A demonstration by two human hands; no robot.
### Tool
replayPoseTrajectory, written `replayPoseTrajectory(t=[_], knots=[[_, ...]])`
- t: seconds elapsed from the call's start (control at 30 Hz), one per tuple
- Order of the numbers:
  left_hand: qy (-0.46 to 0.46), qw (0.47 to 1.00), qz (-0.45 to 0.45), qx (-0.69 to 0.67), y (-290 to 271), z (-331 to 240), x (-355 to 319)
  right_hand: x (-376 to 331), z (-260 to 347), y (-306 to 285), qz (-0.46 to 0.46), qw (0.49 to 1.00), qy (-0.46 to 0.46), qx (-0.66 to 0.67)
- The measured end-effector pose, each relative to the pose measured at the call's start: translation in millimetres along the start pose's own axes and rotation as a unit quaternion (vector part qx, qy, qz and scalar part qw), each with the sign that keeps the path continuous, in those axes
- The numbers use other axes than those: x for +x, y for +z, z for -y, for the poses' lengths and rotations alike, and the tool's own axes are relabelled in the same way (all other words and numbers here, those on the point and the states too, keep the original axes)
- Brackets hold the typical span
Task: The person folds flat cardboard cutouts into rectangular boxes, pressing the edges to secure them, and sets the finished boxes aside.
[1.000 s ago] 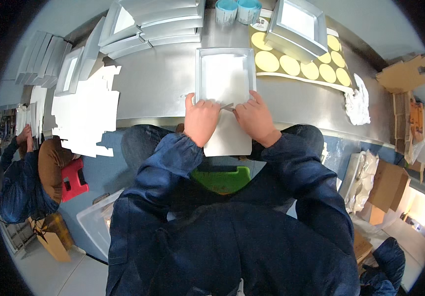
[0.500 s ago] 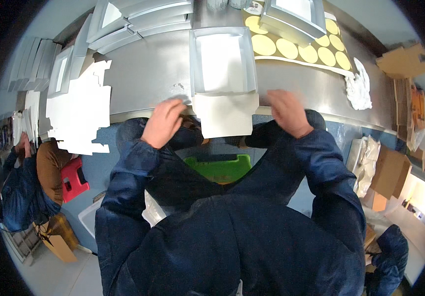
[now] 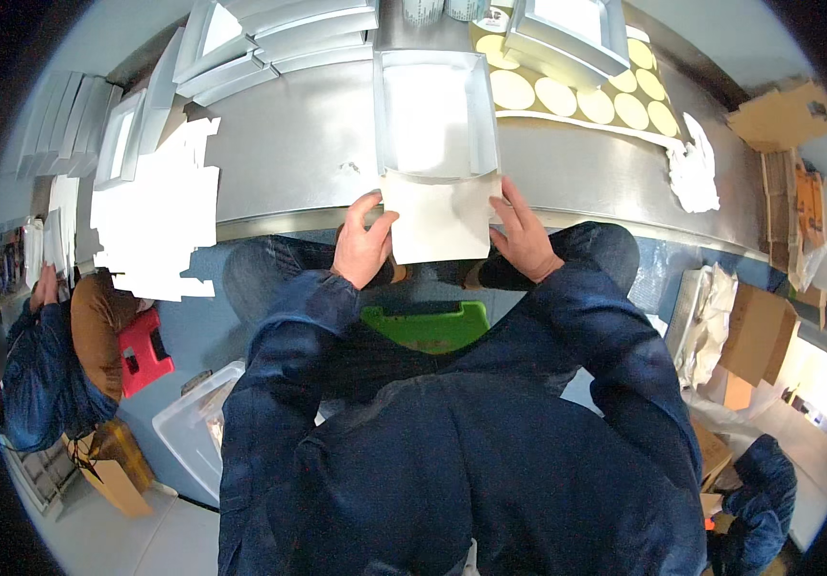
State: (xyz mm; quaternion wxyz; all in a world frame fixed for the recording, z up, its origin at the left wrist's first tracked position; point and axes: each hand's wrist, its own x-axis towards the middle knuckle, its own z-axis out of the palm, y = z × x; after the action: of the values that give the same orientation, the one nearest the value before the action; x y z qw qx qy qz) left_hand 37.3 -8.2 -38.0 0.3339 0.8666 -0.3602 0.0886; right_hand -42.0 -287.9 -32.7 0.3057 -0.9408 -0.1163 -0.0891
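Observation:
A shallow white-grey cardboard box [image 3: 485, 115] lies on the metal table in front of me, its inside bright white. Its near flap [image 3: 440, 226] hangs out past the table's front edge and bows slightly. At the flap's left side, my left hand [image 3: 363, 242] is closed on the edge, thumb toward me and fingers farther up. My right hand [image 3: 526, 238] pinches the opposite edge in the same manner. Some of the fingertips are hidden at the flap's edges.
Stacked grey boxes [image 3: 312, 43] stand at the back left, near flat white card blanks [image 3: 154, 221]. Another box [image 3: 567, 48] rests on a sheet of round yellow stickers [image 3: 555, 96]. Crumpled white paper [image 3: 694, 168] lies to the right. A co-worker [image 3: 53, 365] sits at far left.
Both my hands have moved inward from beside the box and taken hold of the flap's two side edges. The box has barely shifted.

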Motion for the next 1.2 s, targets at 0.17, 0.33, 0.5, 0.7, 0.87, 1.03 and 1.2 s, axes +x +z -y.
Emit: replayPoseTrajectory(t=[0.17,0.33,0.5,0.7,0.87,1.03,1.2], knots=[[-0.03,0.997,-0.074,-0.007,12,-5,-3,-2,11,23,-0.093,0.994,0.023,0.049],[-0.05,0.994,-0.097,-0.017,9,-1,1,-2,10,29,-0.101,0.995,0.023,0.015],[-0.017,0.999,-0.029,-0.013,-2,8,15,2,-8,22,-0.065,0.998,0.0,-0.018],[0.02,0.999,0.034,-0.017,-9,21,24,21,-17,3,0.017,0.999,0.005,-0.037],[0.007,0.997,0.048,-0.053,-6,21,21,20,-17,10,-0.05,0.992,-0.068,-0.095],[0.025,0.998,0.034,-0.055,-11,22,25,33,-14,4,-0.055,0.983,-0.148,-0.091],[0.042,0.997,0.017,-0.06,-8,28,39,44,-23,-8,0.058,0.996,-0.024,-0.07]])
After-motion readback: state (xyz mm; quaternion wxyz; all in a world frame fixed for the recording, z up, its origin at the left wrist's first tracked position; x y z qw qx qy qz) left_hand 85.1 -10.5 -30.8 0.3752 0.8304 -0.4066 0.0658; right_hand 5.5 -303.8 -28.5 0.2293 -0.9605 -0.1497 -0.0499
